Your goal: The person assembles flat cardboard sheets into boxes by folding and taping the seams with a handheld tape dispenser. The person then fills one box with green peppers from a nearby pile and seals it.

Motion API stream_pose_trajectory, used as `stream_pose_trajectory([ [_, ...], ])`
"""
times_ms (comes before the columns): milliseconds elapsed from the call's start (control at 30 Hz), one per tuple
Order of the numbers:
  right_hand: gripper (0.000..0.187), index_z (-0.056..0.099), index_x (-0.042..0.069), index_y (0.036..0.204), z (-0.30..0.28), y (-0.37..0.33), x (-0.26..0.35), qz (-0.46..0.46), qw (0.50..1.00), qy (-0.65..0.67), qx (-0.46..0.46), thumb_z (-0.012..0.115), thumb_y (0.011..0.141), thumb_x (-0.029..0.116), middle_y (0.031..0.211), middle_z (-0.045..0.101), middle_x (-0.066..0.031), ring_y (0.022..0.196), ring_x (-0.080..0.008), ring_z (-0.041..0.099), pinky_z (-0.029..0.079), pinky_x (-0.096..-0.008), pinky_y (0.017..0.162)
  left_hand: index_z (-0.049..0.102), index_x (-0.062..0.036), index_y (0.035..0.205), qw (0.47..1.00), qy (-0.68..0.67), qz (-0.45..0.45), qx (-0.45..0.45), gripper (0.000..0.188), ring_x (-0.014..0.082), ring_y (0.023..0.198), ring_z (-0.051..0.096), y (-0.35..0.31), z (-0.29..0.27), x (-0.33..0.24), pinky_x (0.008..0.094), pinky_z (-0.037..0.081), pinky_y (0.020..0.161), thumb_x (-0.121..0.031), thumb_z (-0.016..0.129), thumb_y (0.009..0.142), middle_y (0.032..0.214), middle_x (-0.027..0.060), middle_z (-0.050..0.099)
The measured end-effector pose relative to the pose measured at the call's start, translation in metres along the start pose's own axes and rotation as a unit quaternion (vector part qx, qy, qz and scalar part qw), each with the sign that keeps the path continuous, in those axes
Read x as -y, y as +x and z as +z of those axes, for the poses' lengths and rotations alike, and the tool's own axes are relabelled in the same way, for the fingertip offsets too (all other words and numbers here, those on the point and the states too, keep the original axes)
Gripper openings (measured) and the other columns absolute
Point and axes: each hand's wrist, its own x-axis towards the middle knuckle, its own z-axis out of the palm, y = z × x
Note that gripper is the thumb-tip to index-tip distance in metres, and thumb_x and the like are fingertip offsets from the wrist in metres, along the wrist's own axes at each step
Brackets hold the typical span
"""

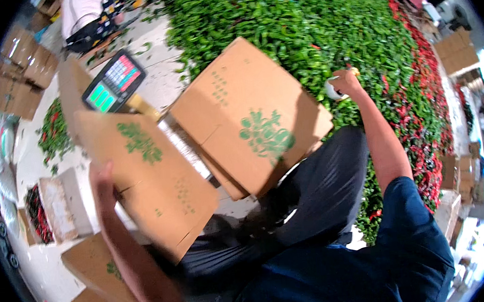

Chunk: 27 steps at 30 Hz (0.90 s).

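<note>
My left hand (104, 183) grips the left edge of a brown flattened cardboard box (161, 187) with green print, tilted and blurred by motion. Its upper end is near a scale display (114, 81) with lit green readouts. Another flat cardboard box (239, 122), lying on more cardboard, is in front of my legs. Out to the right, my right hand (346, 82) is closed around a small rounded white thing (334, 89) with a yellow part, whose kind I cannot make out. That hand is over a wide heap of green peppers (276, 15).
Red peppers (417, 78) run along the heap's right side. More cardboard (100, 272) lies at lower left, near an open box (65, 206). A small pepper pile (55, 130) and stacked cartons (22, 69) stand left. Another person (89, 17) is at the far left.
</note>
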Motion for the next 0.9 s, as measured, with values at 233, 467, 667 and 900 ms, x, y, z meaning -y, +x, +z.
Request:
stream_pose_trajectory([
  [233, 0.014, 0.071, 0.006, 0.079, -0.025, -0.038, -0.067, 0.190, 0.944, -0.084, -0.255, 0.069, 0.084, 0.019, 0.072, 0.069, -0.0126, 0.071, -0.0324, 0.068, 0.054, -0.0419, 0.065, 0.022, -0.0006, 0.155, 0.991, 0.090, 0.058, -0.077, 0.076, 0.0290, 0.127, 0.051, 0.022, -0.036, 0.038, 0.0392, 0.041, 0.107, -0.011, 0.064, 0.093, 0.145, 0.0191, 0.047],
  [467, 0.040, 0.062, 0.001, 0.086, 0.038, -0.011, -0.023, 0.296, 0.921, 0.224, -0.120, 0.088, 0.074, 0.030, 0.077, 0.062, -0.0082, 0.066, -0.0207, 0.062, 0.055, -0.0371, 0.056, 0.037, -0.0035, 0.151, 0.885, 0.426, 0.117, -0.145, 0.063, 0.0282, 0.133, 0.049, 0.002, -0.053, 0.020, 0.0397, 0.038, 0.111, -0.014, 0.062, 0.094, 0.147, 0.0174, 0.049],
  [667, 0.028, 0.065, -0.006, 0.099, -0.013, 0.038, -0.135, 0.256, 0.914, 0.207, -0.235, 0.070, 0.074, 0.006, 0.089, 0.066, -0.0155, 0.078, -0.0309, 0.066, 0.053, -0.0505, 0.059, 0.044, -0.0160, 0.149, 0.928, 0.332, 0.036, -0.162, 0.059, 0.0270, 0.122, 0.060, 0.012, 0.024, -0.014, 0.0361, 0.046, 0.101, -0.017, 0.061, 0.093, 0.135, 0.0185, 0.060],
  [900, 0.031, 0.064, 0.002, 0.112, -0.007, -0.017, 0.085, -0.033, 0.933, 0.332, -0.137, 0.062, 0.082, 0.006, 0.078, 0.057, 0.0015, 0.064, -0.0095, 0.048, 0.039, -0.0282, 0.060, 0.039, -0.0209, 0.152, 0.922, 0.342, 0.022, -0.179, 0.063, 0.0291, 0.111, 0.066, -0.002, 0.027, -0.026, 0.0373, 0.050, 0.095, -0.011, 0.058, 0.092, 0.127, 0.0181, 0.065],
])
